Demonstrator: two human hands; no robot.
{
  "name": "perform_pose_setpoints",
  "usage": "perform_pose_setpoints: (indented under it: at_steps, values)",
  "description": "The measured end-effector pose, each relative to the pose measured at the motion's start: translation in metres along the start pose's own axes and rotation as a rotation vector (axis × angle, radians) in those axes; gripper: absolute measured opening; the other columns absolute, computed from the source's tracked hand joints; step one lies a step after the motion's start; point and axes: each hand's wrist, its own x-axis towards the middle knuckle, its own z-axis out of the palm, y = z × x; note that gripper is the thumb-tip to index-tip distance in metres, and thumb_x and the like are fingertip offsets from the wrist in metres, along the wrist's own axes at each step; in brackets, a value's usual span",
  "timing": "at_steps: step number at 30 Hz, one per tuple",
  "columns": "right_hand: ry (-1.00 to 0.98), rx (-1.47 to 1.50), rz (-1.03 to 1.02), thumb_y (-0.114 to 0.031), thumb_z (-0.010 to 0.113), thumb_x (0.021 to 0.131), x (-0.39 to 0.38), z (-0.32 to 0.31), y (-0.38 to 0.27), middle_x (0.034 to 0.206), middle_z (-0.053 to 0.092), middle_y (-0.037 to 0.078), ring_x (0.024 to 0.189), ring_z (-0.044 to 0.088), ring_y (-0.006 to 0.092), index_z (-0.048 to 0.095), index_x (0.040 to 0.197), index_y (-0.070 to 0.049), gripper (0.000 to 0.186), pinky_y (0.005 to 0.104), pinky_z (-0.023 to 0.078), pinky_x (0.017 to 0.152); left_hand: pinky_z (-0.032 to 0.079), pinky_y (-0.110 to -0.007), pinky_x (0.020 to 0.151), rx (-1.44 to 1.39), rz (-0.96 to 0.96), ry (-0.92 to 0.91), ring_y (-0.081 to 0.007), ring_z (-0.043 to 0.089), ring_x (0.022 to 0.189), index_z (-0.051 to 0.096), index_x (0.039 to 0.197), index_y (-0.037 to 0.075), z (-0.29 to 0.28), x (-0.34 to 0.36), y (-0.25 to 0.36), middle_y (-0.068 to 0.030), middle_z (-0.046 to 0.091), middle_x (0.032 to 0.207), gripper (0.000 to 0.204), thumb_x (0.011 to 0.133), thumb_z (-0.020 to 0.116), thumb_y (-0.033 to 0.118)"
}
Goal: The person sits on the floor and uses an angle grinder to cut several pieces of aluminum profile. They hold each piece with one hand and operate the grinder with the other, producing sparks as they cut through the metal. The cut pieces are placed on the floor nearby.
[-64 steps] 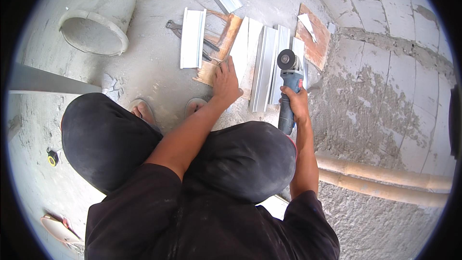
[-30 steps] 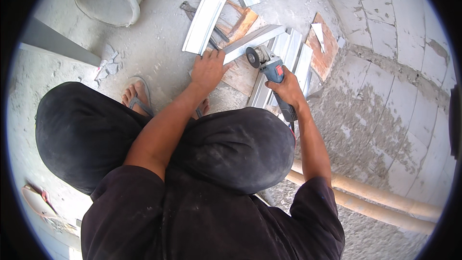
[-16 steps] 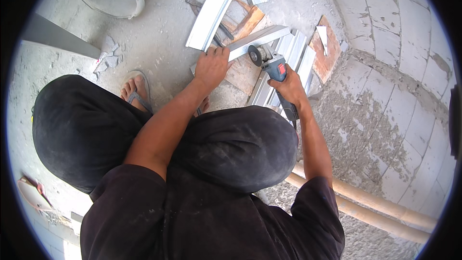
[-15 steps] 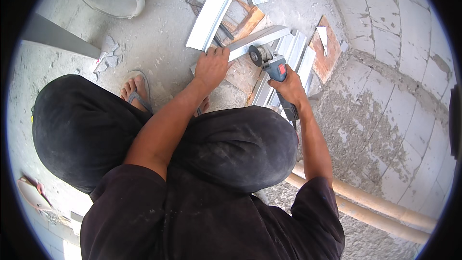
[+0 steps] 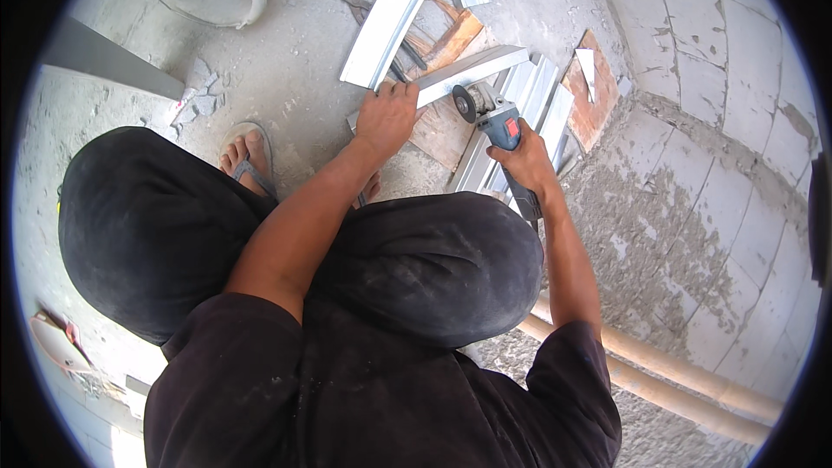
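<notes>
My right hand (image 5: pixel 525 159) is wrapped round the body of a blue-grey angle grinder (image 5: pixel 501 132) with a red switch. Its dark cutting disc (image 5: pixel 464 104) sits just below a silver metal channel (image 5: pixel 472 70); whether they touch I cannot tell. My left hand (image 5: pixel 387 116) grips the near left end of that channel, fingers over its far edge. The channel slants up to the right, across other silver profiles (image 5: pixel 530 87) and a wooden board (image 5: pixel 444 132). Beyond my left hand lies a short, wide metal piece (image 5: pixel 384 33).
Pincers (image 5: pixel 354 2) and a wood block (image 5: pixel 452 40) lie past the short piece. A bucket (image 5: pixel 251 0) is at the far left, near a grey post (image 5: pixel 113 62). Block wall (image 5: pixel 737 61) rises on the right; two bamboo poles (image 5: pixel 667 374) lie at lower right.
The whole view has shifted slightly. Both hands keep their grips, and the grinder stays close to the channel with little visible movement.
</notes>
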Motion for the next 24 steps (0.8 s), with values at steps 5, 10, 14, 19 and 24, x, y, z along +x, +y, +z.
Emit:
perform_pose_setpoints:
  at_steps: [5,10,14,19,24]
  values:
    - [0.012,-0.006,-0.013,-0.034,0.084,0.078,0.002,0.001,0.003,0.12,0.074,0.035,0.119,0.072,0.0461,0.058,0.138,0.013,0.08,0.048,0.055,0.102,0.055,-0.046,0.088,-0.001,0.006,-0.007,-0.0316,0.067,0.11,0.062,0.124,0.007,-0.003,0.001,0.002,-0.0105,0.071,0.114,0.043,0.104,0.066,0.044]
    - [0.027,-0.09,-0.003,-0.034,0.084,0.079,0.003,0.001,0.003,0.119,0.074,0.035,0.119,0.071,0.047,0.059,0.136,0.012,0.078,0.0486,0.056,0.102,0.056,-0.045,0.087,-0.002,0.004,0.043,-0.027,0.069,0.11,0.065,0.119,0.008,0.001,0.001,0.002,-0.0076,0.074,0.11,0.036,0.103,0.068,0.041]
    - [0.01,-0.051,-0.003,-0.033,0.084,0.08,0.001,0.002,-0.003,0.119,0.074,0.034,0.118,0.071,0.0472,0.06,0.135,0.011,0.074,0.0487,0.056,0.101,0.056,-0.045,0.088,0.021,0.003,0.031,-0.027,0.069,0.109,0.065,0.118,0.009,0.002,0.001,0.0,-0.0076,0.074,0.11,0.035,0.103,0.068,0.04]
    - [0.042,0.022,-0.034,-0.032,0.084,0.08,0.004,0.004,-0.004,0.118,0.075,0.032,0.116,0.072,0.0466,0.062,0.133,0.008,0.069,0.0487,0.056,0.1,0.056,-0.045,0.089,-0.001,-0.005,-0.002,-0.0275,0.069,0.111,0.065,0.117,0.009,-0.004,0.001,0.003,-0.0075,0.074,0.111,0.034,0.104,0.067,0.04]
    - [0.067,0.022,-0.04,-0.032,0.084,0.081,0.01,0.008,-0.004,0.117,0.075,0.031,0.115,0.072,0.0458,0.062,0.132,0.007,0.068,0.0487,0.056,0.099,0.053,-0.047,0.089,-0.018,-0.014,-0.003,-0.0308,0.067,0.11,0.063,0.121,0.008,0.001,0.001,0.0,-0.0096,0.072,0.111,0.04,0.106,0.063,0.044]
